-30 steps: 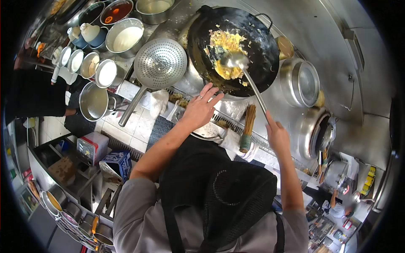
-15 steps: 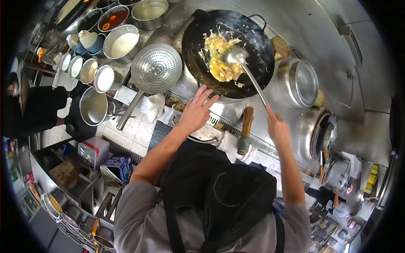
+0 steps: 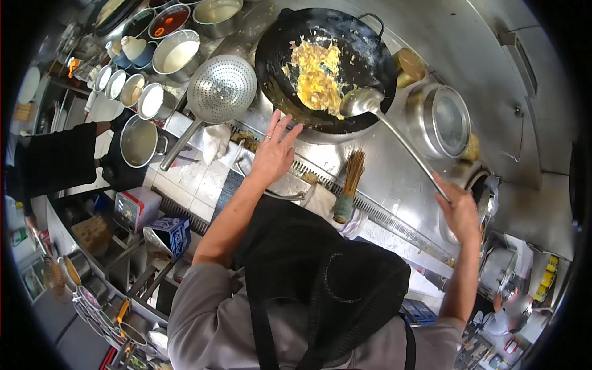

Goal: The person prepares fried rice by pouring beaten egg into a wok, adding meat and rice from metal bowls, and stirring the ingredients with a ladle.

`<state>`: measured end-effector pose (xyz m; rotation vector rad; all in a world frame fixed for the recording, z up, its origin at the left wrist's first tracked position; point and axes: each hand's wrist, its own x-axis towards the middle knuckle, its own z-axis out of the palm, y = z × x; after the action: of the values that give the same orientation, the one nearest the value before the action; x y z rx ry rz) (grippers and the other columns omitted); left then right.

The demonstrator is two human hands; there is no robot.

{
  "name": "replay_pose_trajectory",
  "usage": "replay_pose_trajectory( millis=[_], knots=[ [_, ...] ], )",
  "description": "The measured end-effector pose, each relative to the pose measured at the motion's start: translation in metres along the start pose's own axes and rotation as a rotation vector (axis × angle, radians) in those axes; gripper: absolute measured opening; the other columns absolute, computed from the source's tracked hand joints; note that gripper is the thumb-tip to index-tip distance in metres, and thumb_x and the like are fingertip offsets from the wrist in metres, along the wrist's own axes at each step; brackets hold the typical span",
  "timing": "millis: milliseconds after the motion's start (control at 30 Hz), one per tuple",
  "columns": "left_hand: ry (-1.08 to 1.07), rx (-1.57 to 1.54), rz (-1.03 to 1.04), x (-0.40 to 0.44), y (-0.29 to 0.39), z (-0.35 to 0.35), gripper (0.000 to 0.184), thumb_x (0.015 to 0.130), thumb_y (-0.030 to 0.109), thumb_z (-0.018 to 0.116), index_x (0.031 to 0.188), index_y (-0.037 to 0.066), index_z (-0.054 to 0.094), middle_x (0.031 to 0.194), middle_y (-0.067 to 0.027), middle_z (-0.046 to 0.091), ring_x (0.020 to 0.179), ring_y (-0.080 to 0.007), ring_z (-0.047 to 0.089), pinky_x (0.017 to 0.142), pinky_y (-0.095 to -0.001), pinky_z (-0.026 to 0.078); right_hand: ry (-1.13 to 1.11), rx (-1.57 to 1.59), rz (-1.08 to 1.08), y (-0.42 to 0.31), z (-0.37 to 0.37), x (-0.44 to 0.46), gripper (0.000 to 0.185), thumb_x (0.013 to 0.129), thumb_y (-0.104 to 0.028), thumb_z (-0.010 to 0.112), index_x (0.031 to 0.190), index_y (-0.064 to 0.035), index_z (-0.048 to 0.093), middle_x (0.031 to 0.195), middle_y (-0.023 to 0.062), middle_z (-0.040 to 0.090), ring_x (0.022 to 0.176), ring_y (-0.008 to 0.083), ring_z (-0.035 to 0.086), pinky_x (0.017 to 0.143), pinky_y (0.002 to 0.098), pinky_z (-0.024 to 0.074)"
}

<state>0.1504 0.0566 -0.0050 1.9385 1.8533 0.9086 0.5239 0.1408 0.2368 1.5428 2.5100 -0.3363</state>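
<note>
My right hand's fingers grasp the ladle beside egg in the wok; my left hand's fingers spread, released, nearby.

I had drawn the ladle off the cooked egg toward the right side of the wok. My right hand had swung outward, farther from the bristle brush, leaving more egg uncovered.
</note>
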Motion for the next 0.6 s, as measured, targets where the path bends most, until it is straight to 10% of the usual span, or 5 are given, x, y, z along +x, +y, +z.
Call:
replay_pose_trajectory(
  millis=[233,367,433,600],
  knots=[
    [0.109,0.099,-0.08,0.0,0.02,0.015,0.06,0.076,0.002,0.066,0.133,0.011,0.051,0.143,-0.0163,0.038,0.144,-0.0397,0.02,0.106,-0.0479,0.04,-0.024,0.235,-0.143,0.012,0.096,0.072,0.049,0.089,-0.015,0.063,0.137,-0.0193,0.053,0.099,0.024,0.067,0.088,0.0425,0.063,0.082,0.0422,0.0498],
    [0.086,0.122,-0.074,-0.004,0.021,0.011,0.061,0.075,0.002,0.066,0.133,0.012,0.051,0.144,-0.0136,0.038,0.144,-0.0401,0.019,0.105,-0.0477,0.041,0.043,0.756,0.023,-0.034,0.156,0.118,0.049,0.094,-0.018,0.06,0.141,-0.0142,0.048,0.087,0.0156,0.07,0.071,0.0243,0.063,0.07,0.0388,0.0497],
    [0.097,0.134,-0.062,-0.01,0.019,0.011,0.061,0.075,0.003,0.066,0.134,0.012,0.051,0.144,-0.0128,0.038,0.144,-0.04,0.019,0.104,-0.0478,0.042,0.12,1.075,0.169,-0.054,0.155,0.117,0.048,0.097,-0.022,0.058,0.142,-0.0148,0.048,0.059,-0.0037,0.046,0.049,0.0037,0.042,0.043,0.0271,0.036],
    [0.111,0.102,-0.059,-0.012,0.015,0.013,0.061,0.077,0.003,0.064,0.135,0.015,0.049,0.147,-0.0103,0.036,0.145,-0.0384,0.019,0.101,-0.0488,0.046,0.258,0.808,0.099,-0.076,0.219,0.163,0.051,0.097,-0.02,0.056,0.145,-0.0095,0.042,0.068,0.007,0.058,0.051,0.0136,0.053,0.049,0.0308,0.0443]
  ],
)
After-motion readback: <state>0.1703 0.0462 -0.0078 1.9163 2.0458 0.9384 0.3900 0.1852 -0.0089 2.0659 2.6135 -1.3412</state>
